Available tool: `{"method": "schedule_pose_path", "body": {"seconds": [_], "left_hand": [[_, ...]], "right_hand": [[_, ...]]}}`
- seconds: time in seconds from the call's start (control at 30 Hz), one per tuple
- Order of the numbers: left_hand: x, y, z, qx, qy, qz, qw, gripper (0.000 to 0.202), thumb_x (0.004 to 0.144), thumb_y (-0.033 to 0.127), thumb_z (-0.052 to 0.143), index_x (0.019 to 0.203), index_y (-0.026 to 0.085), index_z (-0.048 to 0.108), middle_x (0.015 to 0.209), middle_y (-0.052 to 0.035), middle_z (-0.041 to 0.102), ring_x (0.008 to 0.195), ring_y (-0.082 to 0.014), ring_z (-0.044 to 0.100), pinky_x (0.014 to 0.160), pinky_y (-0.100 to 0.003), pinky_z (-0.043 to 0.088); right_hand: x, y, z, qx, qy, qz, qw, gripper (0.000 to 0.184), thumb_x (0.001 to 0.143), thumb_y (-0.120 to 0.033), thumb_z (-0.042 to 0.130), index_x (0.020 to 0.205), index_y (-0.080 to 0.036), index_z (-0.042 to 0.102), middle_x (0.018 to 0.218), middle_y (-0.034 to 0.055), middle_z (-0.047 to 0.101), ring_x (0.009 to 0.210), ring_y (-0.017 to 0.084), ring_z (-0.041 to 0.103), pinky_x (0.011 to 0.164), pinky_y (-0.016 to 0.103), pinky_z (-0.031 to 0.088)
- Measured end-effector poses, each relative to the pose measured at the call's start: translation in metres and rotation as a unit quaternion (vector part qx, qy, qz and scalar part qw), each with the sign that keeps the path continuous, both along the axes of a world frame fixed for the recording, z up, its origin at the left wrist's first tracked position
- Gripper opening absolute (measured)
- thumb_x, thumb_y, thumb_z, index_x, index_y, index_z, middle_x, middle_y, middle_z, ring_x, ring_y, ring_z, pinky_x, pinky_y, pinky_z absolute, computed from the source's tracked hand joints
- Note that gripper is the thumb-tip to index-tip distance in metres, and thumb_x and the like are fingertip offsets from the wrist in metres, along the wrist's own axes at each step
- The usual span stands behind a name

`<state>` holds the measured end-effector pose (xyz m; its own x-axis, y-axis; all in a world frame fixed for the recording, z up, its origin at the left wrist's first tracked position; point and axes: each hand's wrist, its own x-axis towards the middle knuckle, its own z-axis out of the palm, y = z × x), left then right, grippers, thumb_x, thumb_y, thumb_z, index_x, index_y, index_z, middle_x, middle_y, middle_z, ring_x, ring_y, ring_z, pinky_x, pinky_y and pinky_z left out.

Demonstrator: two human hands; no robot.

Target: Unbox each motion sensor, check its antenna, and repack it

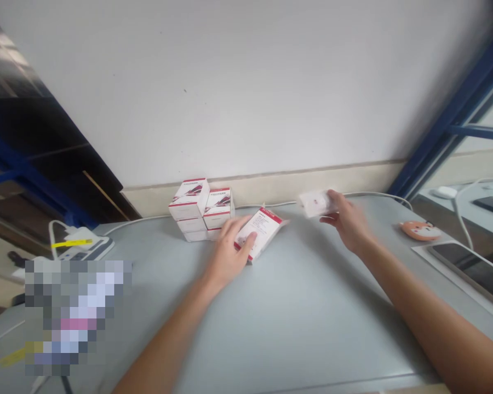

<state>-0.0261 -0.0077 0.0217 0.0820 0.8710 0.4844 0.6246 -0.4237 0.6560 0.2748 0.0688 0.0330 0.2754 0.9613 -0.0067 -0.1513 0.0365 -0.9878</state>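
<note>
My left hand [230, 249] is wrapped around a white-and-red cardboard box [263, 227], tilted above the grey table, with printed text on the side facing me. At the box's far right end a flap stands out. To the right, my right hand [347, 219] pinches a whitish, partly see-through flat packet [315, 203], held up apart from the box. The packet is blurred and has a small dark red mark; its contents cannot be made out. Just left of my left hand, several similar white-and-red boxes [189, 200] are stacked against the wall.
On the grey table [271, 328], a power strip [90, 246] with cables lies left, near a pixelated area. An orange animal-faced object [421, 230] and a dark tablet-like device [472, 268] lie right. A white cable [378, 195] runs along the wall.
</note>
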Motion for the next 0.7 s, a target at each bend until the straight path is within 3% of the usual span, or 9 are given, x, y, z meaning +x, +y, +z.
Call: {"method": "schedule_pose_path", "body": {"seconds": [0.23,0.33,0.4,0.47,0.57,0.63,0.7], "left_hand": [[0.005,-0.009,0.009,0.029,0.149,0.031,0.988,0.042,0.108,0.035,0.047,0.148,0.032,0.059,0.160,-0.0068,0.054,0.136,-0.0293,0.055,0.118,-0.053,0.039],[0.008,-0.012,0.010,0.051,0.157,-0.009,0.986,0.042,0.109,0.032,0.045,0.149,0.031,0.058,0.158,-0.0067,0.056,0.135,-0.0266,0.058,0.116,-0.046,0.042],[0.010,-0.015,0.009,0.079,0.134,-0.036,0.987,0.041,0.109,0.029,0.045,0.147,0.028,0.059,0.146,-0.0079,0.065,0.126,-0.0222,0.064,0.109,-0.037,0.048],[0.011,-0.017,0.008,0.102,0.121,-0.033,0.987,0.038,0.108,0.029,0.048,0.144,0.027,0.062,0.120,-0.0058,0.075,0.101,-0.0178,0.070,0.094,-0.031,0.053],[0.011,-0.019,0.006,0.097,0.122,-0.006,0.988,0.035,0.107,0.032,0.052,0.139,0.025,0.065,0.074,0.0040,0.069,0.062,-0.0122,0.058,0.068,-0.024,0.048],[0.010,-0.019,0.004,0.099,0.124,0.001,0.987,0.025,0.106,0.033,0.054,0.117,0.023,0.074,0.057,0.0077,0.054,0.050,-0.0101,0.046,0.056,-0.024,0.039],[0.009,-0.018,0.002,0.118,0.129,-0.006,0.985,0.036,0.106,0.033,0.055,0.076,0.020,0.071,0.050,0.0073,0.043,0.047,-0.0089,0.038,0.051,-0.026,0.031]], "right_hand": [[-0.011,-0.006,-0.001,-0.017,-0.051,0.032,0.998,0.036,0.088,-0.054,0.073,0.093,-0.019,0.075,0.100,0.0114,0.078,0.084,0.022,0.071,0.059,0.027,0.061],[-0.016,-0.012,0.002,-0.004,-0.080,0.052,0.995,0.037,0.091,-0.056,0.070,0.095,-0.019,0.075,0.101,0.0112,0.077,0.087,0.023,0.071,0.060,0.028,0.060],[-0.019,-0.015,0.005,-0.004,-0.095,0.058,0.994,0.037,0.092,-0.056,0.070,0.096,-0.019,0.075,0.100,0.0105,0.077,0.087,0.023,0.070,0.061,0.028,0.060],[-0.021,-0.018,0.007,-0.007,-0.108,0.059,0.992,0.036,0.093,-0.055,0.069,0.097,-0.019,0.075,0.099,0.0095,0.077,0.087,0.023,0.070,0.061,0.028,0.060],[-0.023,-0.020,0.009,-0.010,-0.116,0.063,0.991,0.035,0.093,-0.054,0.069,0.099,-0.020,0.075,0.098,0.0085,0.077,0.087,0.023,0.069,0.062,0.028,0.060],[-0.024,-0.020,0.009,-0.010,-0.116,0.065,0.991,0.035,0.093,-0.054,0.069,0.101,-0.020,0.076,0.100,0.0084,0.077,0.088,0.023,0.069,0.062,0.028,0.060],[-0.025,-0.021,0.009,-0.010,-0.117,0.063,0.991,0.035,0.093,-0.054,0.069,0.101,-0.021,0.076,0.101,0.0085,0.077,0.088,0.024,0.069,0.063,0.029,0.060]]}}
